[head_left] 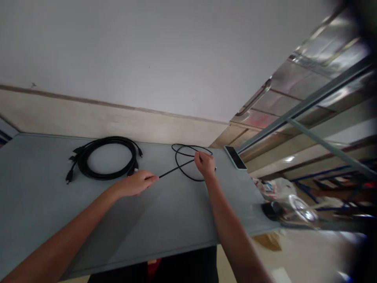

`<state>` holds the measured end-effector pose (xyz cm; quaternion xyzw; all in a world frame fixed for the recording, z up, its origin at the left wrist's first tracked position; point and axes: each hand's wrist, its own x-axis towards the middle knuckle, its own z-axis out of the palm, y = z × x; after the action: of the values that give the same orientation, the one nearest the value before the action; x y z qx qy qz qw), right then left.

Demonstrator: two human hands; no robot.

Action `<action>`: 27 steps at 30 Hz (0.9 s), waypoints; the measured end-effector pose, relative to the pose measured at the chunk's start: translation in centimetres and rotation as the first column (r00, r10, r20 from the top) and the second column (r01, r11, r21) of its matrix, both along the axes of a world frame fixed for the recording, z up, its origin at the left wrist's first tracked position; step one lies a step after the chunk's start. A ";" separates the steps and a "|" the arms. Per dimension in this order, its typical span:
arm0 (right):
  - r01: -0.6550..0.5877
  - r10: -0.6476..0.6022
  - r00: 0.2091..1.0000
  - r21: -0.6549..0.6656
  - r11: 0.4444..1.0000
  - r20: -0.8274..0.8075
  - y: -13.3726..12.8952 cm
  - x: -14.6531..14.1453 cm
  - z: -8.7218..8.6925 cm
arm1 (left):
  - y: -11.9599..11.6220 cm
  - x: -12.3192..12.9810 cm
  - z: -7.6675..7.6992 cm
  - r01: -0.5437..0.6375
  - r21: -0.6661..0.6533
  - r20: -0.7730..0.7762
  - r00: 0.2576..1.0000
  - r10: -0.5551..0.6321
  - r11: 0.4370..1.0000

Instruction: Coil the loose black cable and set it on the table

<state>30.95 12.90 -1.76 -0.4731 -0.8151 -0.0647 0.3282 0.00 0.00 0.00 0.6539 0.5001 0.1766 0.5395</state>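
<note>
A thin black cable (176, 168) runs taut and slanting between my two hands above the grey table (165, 220). My left hand (141, 182) is closed on its lower left end, near the middle of the table. Farther right and slightly higher, my right hand (204, 162) grips the same cable in a fist. Loose loops of this cable lie around and behind my right hand. To the left of my left hand rests a thicker coil of black cables (84, 161), with several connectors sticking out at its sides.
A phone (235, 157) lies at the table's back right corner. The wall (132, 118) rises behind the table. Metal rails (318, 92) and shelving stand to the right. A dark object (272, 211) and a shiny round item (302, 207) sit by the right edge.
</note>
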 end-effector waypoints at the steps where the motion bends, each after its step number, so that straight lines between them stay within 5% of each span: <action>1: 0.038 -0.037 0.999 0.026 0.999 -0.037 0.2 0.7 -0.2 | -0.1 -0.3 0.2 0.018 -0.077 0.025 1.000 -0.016 0.997; 7: 0.100 -0.089 0.968 0.035 0.994 -0.235 -0.4 2.2 -0.4 | 0.0 -1.9 0.5 -0.070 -0.086 0.079 0.994 0.076 0.994; 11: 0.019 -0.038 0.989 -0.134 0.991 -0.140 -1.0 1.8 0.3 | 0.0 -1.6 0.0 -0.093 -0.142 0.127 0.986 0.111 0.985; 15: -0.113 0.112 0.993 -0.377 0.919 -0.024 -2.6 1.8 0.4 | -0.2 -1.1 -0.2 -0.023 -0.154 0.176 0.983 0.050 0.988; 18: -0.156 0.200 0.977 -0.398 0.904 0.071 -4.6 1.6 -0.4 | -0.2 -0.9 0.0 -0.022 -0.074 0.134 0.990 0.032 0.997; 24: -0.021 0.089 0.968 -0.281 0.960 0.233 -7.0 0.8 -2.4 | -0.2 -0.3 0.0 -0.012 0.192 0.034 0.999 0.006 0.981; 27: 0.002 0.087 0.959 -0.314 0.949 0.268 -7.4 0.8 -1.9 | -0.3 0.0 0.0 -0.058 0.248 0.046 0.998 0.048 0.967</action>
<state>31.77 5.54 -3.64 -0.4871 -0.8632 0.0058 0.1326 0.00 -0.33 0.02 0.6993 0.4806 0.2652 0.4579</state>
